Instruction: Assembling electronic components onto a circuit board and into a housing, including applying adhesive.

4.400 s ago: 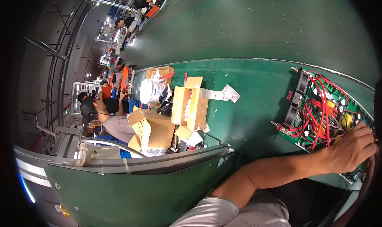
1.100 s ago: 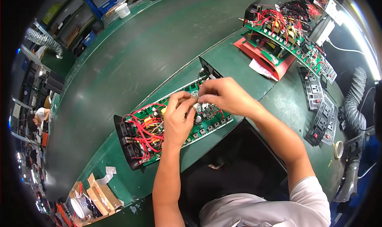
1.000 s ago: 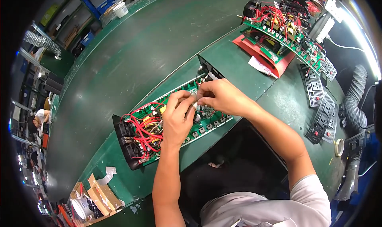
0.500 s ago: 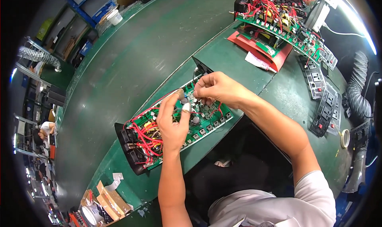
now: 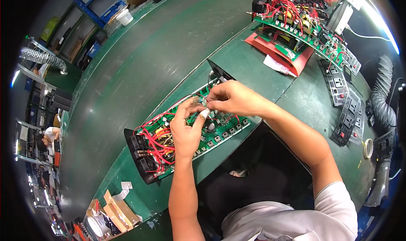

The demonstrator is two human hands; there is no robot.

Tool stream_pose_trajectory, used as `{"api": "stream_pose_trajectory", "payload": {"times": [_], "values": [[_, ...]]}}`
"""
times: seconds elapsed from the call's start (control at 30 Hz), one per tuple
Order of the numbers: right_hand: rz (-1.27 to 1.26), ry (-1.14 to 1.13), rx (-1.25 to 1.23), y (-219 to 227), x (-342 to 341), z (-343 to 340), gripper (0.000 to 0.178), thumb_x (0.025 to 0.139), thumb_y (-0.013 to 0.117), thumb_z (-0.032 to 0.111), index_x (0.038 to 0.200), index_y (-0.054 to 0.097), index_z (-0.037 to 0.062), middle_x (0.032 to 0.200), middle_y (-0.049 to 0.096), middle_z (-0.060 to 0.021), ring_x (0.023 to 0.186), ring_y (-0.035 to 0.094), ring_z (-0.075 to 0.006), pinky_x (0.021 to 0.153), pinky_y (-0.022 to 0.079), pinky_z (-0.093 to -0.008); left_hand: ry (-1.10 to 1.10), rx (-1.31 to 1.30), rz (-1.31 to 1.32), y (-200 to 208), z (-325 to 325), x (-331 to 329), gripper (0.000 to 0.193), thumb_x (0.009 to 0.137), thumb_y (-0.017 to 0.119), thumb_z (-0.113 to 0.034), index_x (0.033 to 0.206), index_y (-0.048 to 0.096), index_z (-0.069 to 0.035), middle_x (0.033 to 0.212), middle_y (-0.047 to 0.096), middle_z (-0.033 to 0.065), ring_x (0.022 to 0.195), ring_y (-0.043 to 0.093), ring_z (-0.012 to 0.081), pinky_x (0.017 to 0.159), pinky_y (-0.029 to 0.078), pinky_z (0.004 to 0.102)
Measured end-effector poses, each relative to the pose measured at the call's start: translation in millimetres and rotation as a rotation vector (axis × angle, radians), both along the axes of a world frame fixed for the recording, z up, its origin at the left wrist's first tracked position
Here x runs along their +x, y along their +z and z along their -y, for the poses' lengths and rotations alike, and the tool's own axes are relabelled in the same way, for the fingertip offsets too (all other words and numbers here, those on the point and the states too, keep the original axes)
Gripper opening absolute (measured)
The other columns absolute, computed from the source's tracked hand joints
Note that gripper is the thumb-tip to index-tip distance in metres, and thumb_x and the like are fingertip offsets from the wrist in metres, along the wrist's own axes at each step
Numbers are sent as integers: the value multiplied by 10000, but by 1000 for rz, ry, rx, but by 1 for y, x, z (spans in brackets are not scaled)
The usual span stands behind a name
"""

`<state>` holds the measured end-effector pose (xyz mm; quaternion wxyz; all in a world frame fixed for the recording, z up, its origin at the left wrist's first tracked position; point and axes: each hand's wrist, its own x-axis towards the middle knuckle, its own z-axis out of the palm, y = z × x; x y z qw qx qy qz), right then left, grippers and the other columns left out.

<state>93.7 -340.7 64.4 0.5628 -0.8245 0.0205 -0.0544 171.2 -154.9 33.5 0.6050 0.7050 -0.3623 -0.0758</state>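
A long green circuit board [image 5: 210, 143] lies on the bench before me, crowded with small parts and a row of metal-tabbed components along its near edge. Thick red wires [image 5: 157, 147] bunch at its left end, beside a black fan panel [image 5: 138, 154]. A dark end plate [image 5: 220, 70] stands at the far right end. Over the board's middle, my left hand [image 5: 188, 129] is closed in a pinch, a white cover on its thumb tip. My right hand [image 5: 237, 98] pinches close beside those fingertips. What either hand holds is too small and hidden to tell.
More wired circuit boards [image 5: 292, 23] stand at the upper right above a red casing [image 5: 282, 55]. Grey socket panels [image 5: 350, 116] and a tape roll [image 5: 368, 148] lie on the right. A cardboard box [image 5: 120, 211] sits lower left, and a white tub [image 5: 124, 17] stands far off.
My left fingers, spread over the board before, have closed and moved up against my right fingertips. The right hand stays pinched near the same spot. The whole view has shifted slightly.
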Motion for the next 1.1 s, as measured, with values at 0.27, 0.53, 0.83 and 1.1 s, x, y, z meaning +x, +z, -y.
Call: {"api": "stream_pose_trajectory", "payload": {"times": [0.27,0.53,0.83,1.1], "values": [[-33,92,87,5,-2,3,171,894,689,139,971,658,-10,745,640,-34,696,560,-66,621,472,-281,-63,-60,-174,3,0,2,400,876,669,50,1250,531,21,1045,685,101,981,651,146,881,521,286],[257,196,-835,-9,-4,-3,86,785,700,91,838,664,33,997,574,-108,958,581,-292,792,483,-410,355,-177,29,2,-15,11,119,907,725,-86,885,672,18,682,578,-46,586,468,21,523,364,207],[162,201,-967,-13,-6,-19,106,783,720,137,875,711,87,1071,572,-44,1047,532,-222,861,407,-375,287,-221,-21,-1,-14,17,235,932,721,-170,827,645,26,658,514,-62,602,406,24,536,336,206],[201,173,-1044,-19,-7,-22,115,757,715,130,852,697,66,1061,577,-51,1028,539,-218,845,400,-364,275,-198,-10,1,-11,15,226,928,724,-171,842,654,26,659,529,-54,601,413,28,535,340,212]]}}
